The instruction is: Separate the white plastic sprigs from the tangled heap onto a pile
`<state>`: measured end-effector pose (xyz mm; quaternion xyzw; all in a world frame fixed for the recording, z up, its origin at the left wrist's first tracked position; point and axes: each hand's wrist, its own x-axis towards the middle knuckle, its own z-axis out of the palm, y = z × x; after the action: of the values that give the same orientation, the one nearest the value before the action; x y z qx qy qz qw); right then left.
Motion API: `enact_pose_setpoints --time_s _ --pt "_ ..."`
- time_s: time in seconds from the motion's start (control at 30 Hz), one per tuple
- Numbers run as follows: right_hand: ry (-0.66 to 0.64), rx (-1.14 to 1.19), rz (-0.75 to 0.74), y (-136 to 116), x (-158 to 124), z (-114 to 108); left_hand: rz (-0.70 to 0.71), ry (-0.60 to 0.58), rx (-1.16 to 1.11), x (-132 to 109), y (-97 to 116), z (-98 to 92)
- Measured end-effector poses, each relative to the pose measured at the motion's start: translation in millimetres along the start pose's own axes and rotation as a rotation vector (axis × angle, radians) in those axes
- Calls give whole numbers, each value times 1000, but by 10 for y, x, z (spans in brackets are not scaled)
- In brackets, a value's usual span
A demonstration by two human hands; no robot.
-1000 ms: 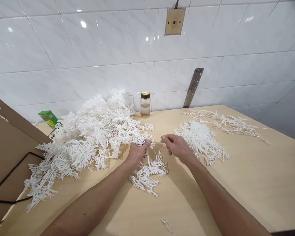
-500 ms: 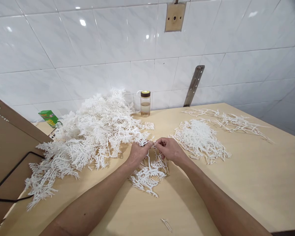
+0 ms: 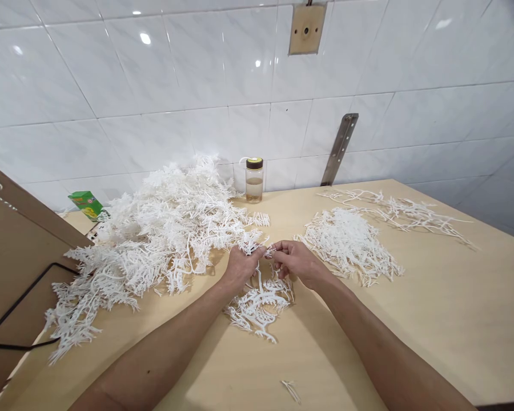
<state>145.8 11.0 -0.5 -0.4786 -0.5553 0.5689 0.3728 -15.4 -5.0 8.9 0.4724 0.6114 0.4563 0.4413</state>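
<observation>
- While the left hand and the right hand meet fingertip to fingertip low over the worktop, each grip is closed. The left is around the stem of a white plastic branch, and the right pinches a small sprig at that branch's upper end.
- The branch hangs from the left grip, and its lower fronds rest on the worktop just below both hands.
- It looks very light, thin and springy. The fronds seem to bend rather than hold their shape, and the fine tips look likely to snag on neighbours or snap.
- The main stem, thicker than the side shoots, seems the sound place to hold the branch. A sprig is probably best pinched close to its joint, between thumb and forefinger.
- A big heap of similar branches lies to the left, reaching back to the tiled wall.
- A smaller pile of loose sprigs lies just right of the right hand, and bare stems lie beyond it.
- A jar with a brown lid stands at the wall between heap and pile.
- A green carton and a cardboard box sit at the left.
- 1 small fragment lies alone on the worktop between the forearms.
</observation>
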Motion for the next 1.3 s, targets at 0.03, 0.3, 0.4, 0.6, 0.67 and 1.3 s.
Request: enact_pose_setpoints --time_s 0.03,0.3,0.4,0.6,0.67,1.3 --pt "-18 26 26 -7 -2 -10 2 5 0 -3 1 -3" --pt "25 4 77 -27 -2 -11 140 18 -150 -32 -6 26" --pt "33 -5 106 -46 -2 -5 143 -1 -133 -26 -11 29" --pt "40 -6 138 -76 -12 -1 50 -51 -62 -23 -10 9" --pt "45 -24 137 -62 -10 -1 95 -56 -51 -32 7 7" --pt "29 -220 -13 8 -45 39 164 -3 -181 -15 23 24"
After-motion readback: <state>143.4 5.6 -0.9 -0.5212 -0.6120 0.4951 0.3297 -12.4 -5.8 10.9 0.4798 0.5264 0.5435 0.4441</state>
